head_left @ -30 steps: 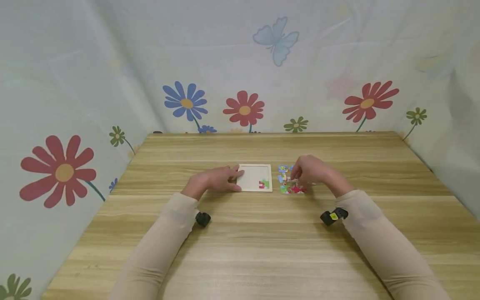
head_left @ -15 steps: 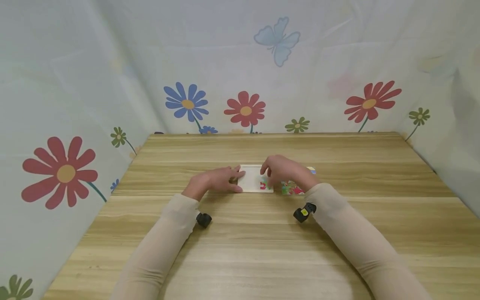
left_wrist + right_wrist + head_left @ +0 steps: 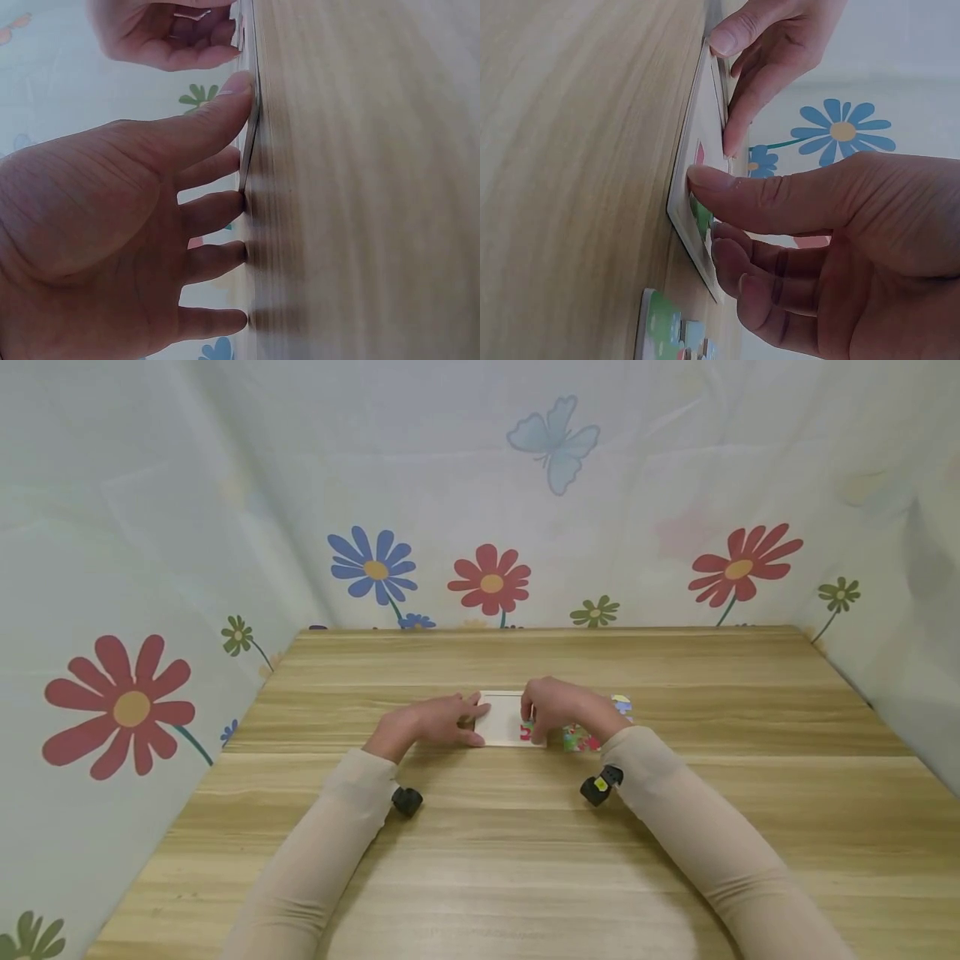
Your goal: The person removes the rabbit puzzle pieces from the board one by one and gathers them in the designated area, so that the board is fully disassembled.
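Note:
A shallow pale jigsaw tray [image 3: 498, 720] lies flat on the table. My left hand [image 3: 438, 720] rests at its left end, fingers fairly straight, thumb by the near corner and forefinger over the far part. Red and green puzzle pieces [image 3: 527, 730] sit in the tray's near right corner. Over that corner, my right hand [image 3: 555, 703] has thumb and fingers curled together in a pinch around a puzzle piece, mostly hidden by them. In the right wrist view, the thumb tip is right at the green piece [image 3: 701, 214].
Several loose puzzle pieces [image 3: 581, 739] lie right of the tray, partly covered by the right forearm. The wood-grain table [image 3: 480, 835] reaches back to a flowered curtain [image 3: 420, 460]. A small black camera is strapped to each wrist.
My right hand has moved left from the loose pieces to the tray's right side, then lowered slightly there. The left hand stays at the tray's left end.

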{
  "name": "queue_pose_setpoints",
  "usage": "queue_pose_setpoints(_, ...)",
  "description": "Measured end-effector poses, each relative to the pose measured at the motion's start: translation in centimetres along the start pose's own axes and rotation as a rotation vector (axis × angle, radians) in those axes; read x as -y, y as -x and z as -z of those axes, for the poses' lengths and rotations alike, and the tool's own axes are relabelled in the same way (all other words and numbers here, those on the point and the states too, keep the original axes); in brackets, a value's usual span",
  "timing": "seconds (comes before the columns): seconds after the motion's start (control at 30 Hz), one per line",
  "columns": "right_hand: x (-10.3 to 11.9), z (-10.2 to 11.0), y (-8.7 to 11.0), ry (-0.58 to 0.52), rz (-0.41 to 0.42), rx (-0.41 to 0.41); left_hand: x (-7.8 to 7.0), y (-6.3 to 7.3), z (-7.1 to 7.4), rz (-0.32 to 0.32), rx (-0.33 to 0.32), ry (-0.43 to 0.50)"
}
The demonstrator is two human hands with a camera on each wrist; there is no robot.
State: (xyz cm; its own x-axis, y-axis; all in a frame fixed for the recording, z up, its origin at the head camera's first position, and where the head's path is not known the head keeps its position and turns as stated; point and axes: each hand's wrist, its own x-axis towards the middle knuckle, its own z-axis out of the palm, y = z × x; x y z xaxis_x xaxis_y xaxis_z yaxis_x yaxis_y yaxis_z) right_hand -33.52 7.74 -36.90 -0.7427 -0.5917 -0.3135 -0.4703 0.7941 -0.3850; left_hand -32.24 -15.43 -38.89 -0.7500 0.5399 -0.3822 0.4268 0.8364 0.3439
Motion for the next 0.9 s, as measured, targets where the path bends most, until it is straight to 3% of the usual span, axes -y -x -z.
queue_pose_setpoints(0.4,0.37,0.11,-0.15,0.0,0.009,-0.019,-0.05,-0.08,0.11,0.013,-0.006,-0.001)
queue_pose_setpoints(0.6,0.25,-0.05,-0.21,-0.053,-0.02,-0.044,0.13,-0.2,-0.01,0.01,-0.007,-0.008)
queue_pose_setpoints(0.9,-0.04,0.38,0.04,-0.117,0.026,-0.039,0.45,-0.29,0.02,-0.013,-0.021,-0.016)
